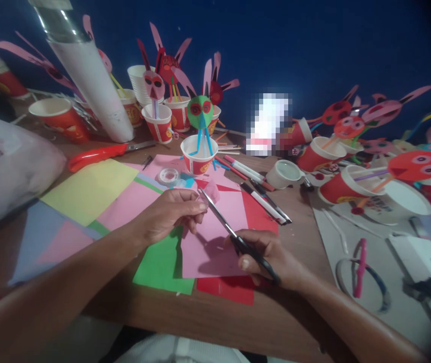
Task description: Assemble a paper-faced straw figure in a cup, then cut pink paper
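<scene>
My right hand [263, 257] grips the black-handled scissors [221, 219], their blades pointing up and left to the fingertips of my other hand. Between the thumb and fingers of my left hand [175, 209] is a small piece of pink paper, mostly hidden by the fingers. The scissor tips lie beside this piece; whether they touch it I cannot tell. Under both hands spreads a pink paper sheet [215, 257], over green paper [164, 264] and red paper [226, 291]. Just beyond, a paper cup [199, 160] holds a green paper face [200, 112] with pink ears on blue straws.
Red-handled scissors [100, 157], a tape roll [168, 175] and yellow paper [94, 189] lie left. Markers [263, 201] and a small white cup [283, 174] are right. Several cups with paper faces stand behind, near a tall white cylinder [90, 91]. A plastic bag [7, 166] bulges at left.
</scene>
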`<state>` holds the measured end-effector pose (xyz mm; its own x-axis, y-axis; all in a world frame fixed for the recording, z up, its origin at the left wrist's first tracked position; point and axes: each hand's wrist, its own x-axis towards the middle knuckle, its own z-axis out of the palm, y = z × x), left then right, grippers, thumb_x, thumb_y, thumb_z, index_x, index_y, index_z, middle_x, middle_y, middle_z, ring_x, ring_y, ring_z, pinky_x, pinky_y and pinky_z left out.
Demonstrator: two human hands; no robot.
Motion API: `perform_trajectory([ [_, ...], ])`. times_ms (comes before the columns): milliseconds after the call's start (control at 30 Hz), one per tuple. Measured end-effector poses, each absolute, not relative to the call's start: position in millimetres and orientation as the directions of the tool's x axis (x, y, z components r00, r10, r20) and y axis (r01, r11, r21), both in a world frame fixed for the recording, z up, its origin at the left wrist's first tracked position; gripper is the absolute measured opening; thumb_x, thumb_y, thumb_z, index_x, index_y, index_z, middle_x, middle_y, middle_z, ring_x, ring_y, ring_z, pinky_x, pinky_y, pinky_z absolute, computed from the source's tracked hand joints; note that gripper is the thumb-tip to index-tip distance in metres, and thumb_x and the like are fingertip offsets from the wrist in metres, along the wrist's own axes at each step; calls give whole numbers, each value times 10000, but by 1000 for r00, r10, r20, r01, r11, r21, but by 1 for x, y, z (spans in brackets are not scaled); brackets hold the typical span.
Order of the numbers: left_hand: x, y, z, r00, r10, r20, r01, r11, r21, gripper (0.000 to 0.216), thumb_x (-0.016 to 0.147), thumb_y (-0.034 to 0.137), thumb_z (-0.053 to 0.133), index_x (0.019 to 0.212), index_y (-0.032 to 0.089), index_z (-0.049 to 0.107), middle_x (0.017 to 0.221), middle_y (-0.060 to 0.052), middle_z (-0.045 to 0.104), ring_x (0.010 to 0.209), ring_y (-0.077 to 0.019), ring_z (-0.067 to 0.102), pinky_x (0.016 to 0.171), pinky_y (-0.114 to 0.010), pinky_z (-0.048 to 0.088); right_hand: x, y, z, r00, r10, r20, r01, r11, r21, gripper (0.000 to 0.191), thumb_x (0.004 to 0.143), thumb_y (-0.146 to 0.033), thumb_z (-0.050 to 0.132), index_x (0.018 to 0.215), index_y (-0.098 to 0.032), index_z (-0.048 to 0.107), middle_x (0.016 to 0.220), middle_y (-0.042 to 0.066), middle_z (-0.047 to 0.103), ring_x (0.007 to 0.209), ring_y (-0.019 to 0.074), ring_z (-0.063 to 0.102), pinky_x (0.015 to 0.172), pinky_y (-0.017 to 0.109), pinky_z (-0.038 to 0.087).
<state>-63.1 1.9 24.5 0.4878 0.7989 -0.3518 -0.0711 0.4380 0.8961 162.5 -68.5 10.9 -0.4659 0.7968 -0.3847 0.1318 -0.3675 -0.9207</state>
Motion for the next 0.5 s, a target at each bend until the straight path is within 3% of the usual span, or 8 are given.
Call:
perform_trajectory([
  [267, -62, 1, 28, 467, 802, -372, -48, 444, 895, 107, 679, 193, 644, 738, 105, 636, 494, 34, 563, 412, -74, 521, 433, -190, 454, 162, -69, 9, -492, 789, -367, 142, -343, -928, 516, 686, -515, 714, 1017, -126, 641, 597, -46, 485, 382, 29, 385, 345, 140, 306],
  [500, -64, 3, 28, 482, 792, -374, -30, 441, 897, 75, 659, 182, 633, 654, 109, 617, 470, 27, 552, 399, -76, 534, 408, -168, 413, 163, -70, 10, -493, 782, -381, 158, -350, -923, 537, 655, -516, 738, 1016, -130, 646, 605, -43, 483, 388, 38, 398, 339, 145, 319],
])
